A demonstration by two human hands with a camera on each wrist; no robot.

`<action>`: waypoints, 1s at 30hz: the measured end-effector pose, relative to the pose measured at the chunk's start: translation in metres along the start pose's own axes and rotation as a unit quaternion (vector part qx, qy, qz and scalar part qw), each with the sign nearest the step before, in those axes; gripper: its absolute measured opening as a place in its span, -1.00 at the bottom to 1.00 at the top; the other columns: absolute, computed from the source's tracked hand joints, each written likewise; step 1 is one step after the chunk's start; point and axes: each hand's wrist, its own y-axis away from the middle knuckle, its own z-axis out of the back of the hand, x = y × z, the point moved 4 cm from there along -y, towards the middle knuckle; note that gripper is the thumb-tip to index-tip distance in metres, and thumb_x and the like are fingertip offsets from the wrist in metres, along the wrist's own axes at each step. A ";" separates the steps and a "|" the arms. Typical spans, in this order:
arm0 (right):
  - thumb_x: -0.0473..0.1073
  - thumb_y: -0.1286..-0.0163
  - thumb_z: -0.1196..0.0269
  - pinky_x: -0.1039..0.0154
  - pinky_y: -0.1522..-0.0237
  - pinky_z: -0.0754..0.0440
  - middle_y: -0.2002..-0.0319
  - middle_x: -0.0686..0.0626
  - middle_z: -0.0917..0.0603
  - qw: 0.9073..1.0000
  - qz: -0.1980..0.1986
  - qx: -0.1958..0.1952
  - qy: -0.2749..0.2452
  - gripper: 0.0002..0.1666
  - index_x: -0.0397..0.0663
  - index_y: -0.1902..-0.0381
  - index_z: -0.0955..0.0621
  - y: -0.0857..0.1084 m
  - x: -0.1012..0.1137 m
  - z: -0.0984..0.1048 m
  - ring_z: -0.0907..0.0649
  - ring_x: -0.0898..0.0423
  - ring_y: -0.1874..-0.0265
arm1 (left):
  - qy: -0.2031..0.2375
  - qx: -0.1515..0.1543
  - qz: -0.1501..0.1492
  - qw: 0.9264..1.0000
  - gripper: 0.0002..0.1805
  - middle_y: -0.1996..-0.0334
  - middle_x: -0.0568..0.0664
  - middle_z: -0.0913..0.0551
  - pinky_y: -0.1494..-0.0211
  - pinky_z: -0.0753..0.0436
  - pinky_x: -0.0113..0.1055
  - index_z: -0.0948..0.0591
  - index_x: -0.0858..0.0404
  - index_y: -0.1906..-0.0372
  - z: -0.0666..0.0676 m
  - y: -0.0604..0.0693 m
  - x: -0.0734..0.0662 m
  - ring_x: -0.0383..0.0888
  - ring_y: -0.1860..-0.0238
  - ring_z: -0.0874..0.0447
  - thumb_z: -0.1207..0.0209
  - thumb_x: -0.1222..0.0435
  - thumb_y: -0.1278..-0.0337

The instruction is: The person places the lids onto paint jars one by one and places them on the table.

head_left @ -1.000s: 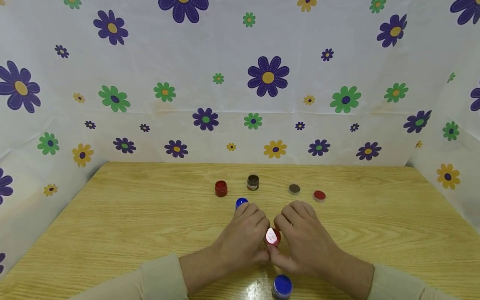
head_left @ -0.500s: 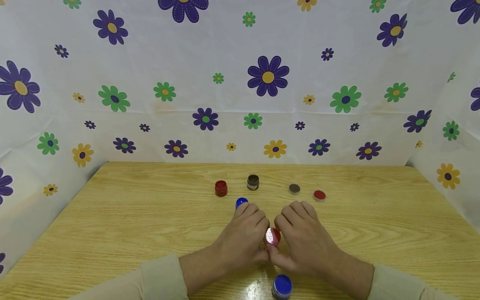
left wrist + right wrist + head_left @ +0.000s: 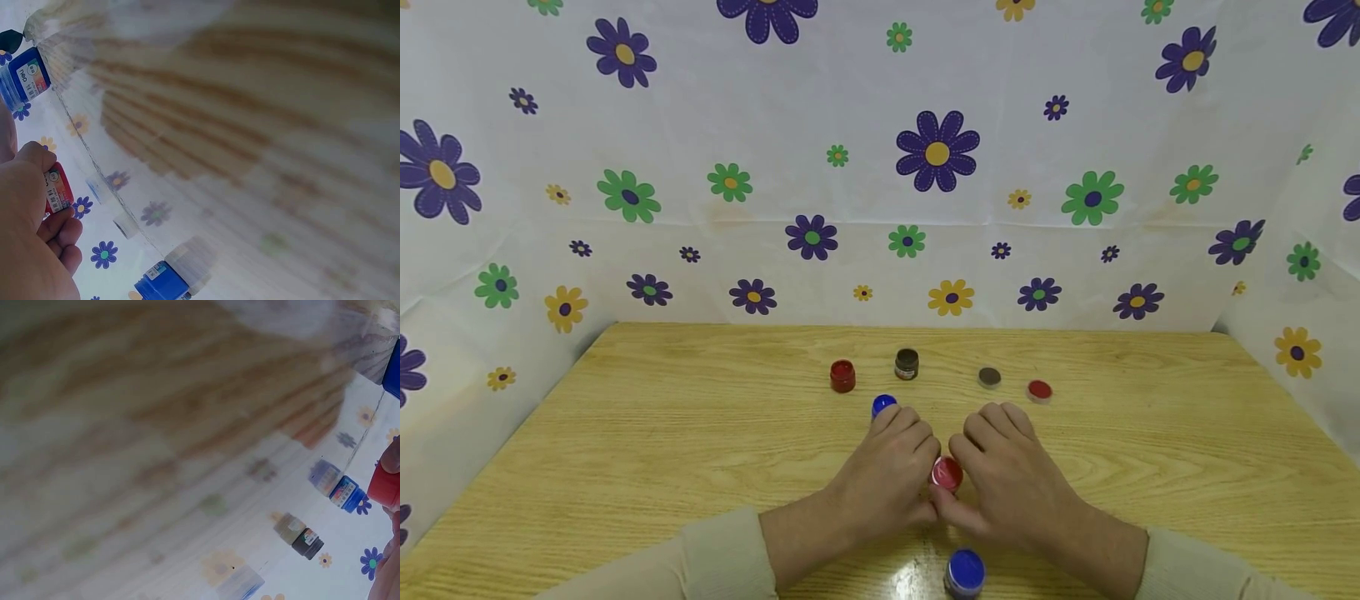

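Observation:
Between the two hands is a small red jar [image 3: 947,474], its round top facing up in the head view. My left hand [image 3: 887,475] grips it from the left with curled fingers. From the other side my right hand [image 3: 1011,479] holds it, thumb against its near edge. In the left wrist view the red jar [image 3: 57,189] shows its label between thumb and fingers of the left hand [image 3: 31,219]. The right wrist view shows the red jar [image 3: 386,486] at the right edge, pinched by the right hand [image 3: 389,550].
A blue jar [image 3: 965,573] stands near the front edge; another blue jar [image 3: 883,405] is partly behind the left hand. Farther back are an open red jar [image 3: 842,377], a dark jar [image 3: 906,364], a dark lid [image 3: 989,377] and a red lid [image 3: 1039,391]. Flowered cloth surrounds the table.
The bright reflection on the red jar's top has faded, as the jar tilts slightly. Both hands keep nearly the same place and grip.

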 end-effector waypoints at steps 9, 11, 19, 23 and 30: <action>0.25 -0.13 -0.23 0.14 0.08 -0.30 0.38 0.11 -0.45 0.999 -0.029 0.008 -0.017 -0.58 0.04 0.38 -0.54 0.000 -0.001 0.001 -0.39 0.10 0.27 | 0.010 -0.002 0.008 1.000 -0.47 0.36 -0.17 -0.63 -0.08 -0.34 -0.29 -0.62 0.13 0.40 0.001 0.001 0.001 -0.19 0.20 -0.43 -0.39 -0.24 0.21; 0.20 -0.08 -0.23 0.14 0.10 -0.30 0.38 0.11 -0.45 1.000 -0.021 -0.001 -0.019 -0.61 0.03 0.35 -0.55 -0.001 0.000 0.002 -0.40 0.10 0.26 | 0.015 -0.003 0.010 1.000 -0.50 0.36 -0.17 -0.63 -0.08 -0.34 -0.30 -0.63 0.13 0.40 0.001 0.001 0.002 -0.19 0.21 -0.42 -0.40 -0.21 0.20; 0.15 -0.04 -0.19 0.15 0.14 -0.27 0.40 0.10 -0.43 1.000 0.001 -0.015 -0.011 -0.65 0.02 0.39 -0.53 -0.001 0.002 0.003 -0.38 0.08 0.28 | 0.022 -0.006 0.010 1.000 -0.55 0.38 -0.18 -0.61 -0.06 -0.33 -0.30 -0.62 0.13 0.40 0.000 0.001 0.002 -0.19 0.21 -0.41 -0.41 -0.13 0.23; 0.15 -0.03 -0.21 0.14 0.14 -0.28 0.40 0.09 -0.44 1.000 -0.001 -0.014 -0.010 -0.66 0.03 0.41 -0.52 -0.001 0.002 0.002 -0.39 0.08 0.28 | 0.017 -0.015 0.006 1.000 -0.58 0.39 -0.18 -0.60 -0.04 -0.32 -0.30 -0.60 0.13 0.43 0.001 0.001 0.002 -0.19 0.22 -0.40 -0.40 -0.11 0.23; 0.15 -0.03 -0.23 0.14 0.15 -0.28 0.42 0.10 -0.44 1.000 -0.002 -0.020 -0.010 -0.67 0.05 0.44 -0.50 -0.001 0.002 0.002 -0.40 0.08 0.29 | 0.011 -0.018 0.004 1.000 -0.56 0.40 -0.19 -0.59 -0.04 -0.32 -0.31 -0.58 0.11 0.45 0.001 0.001 0.002 -0.19 0.23 -0.40 -0.41 -0.14 0.23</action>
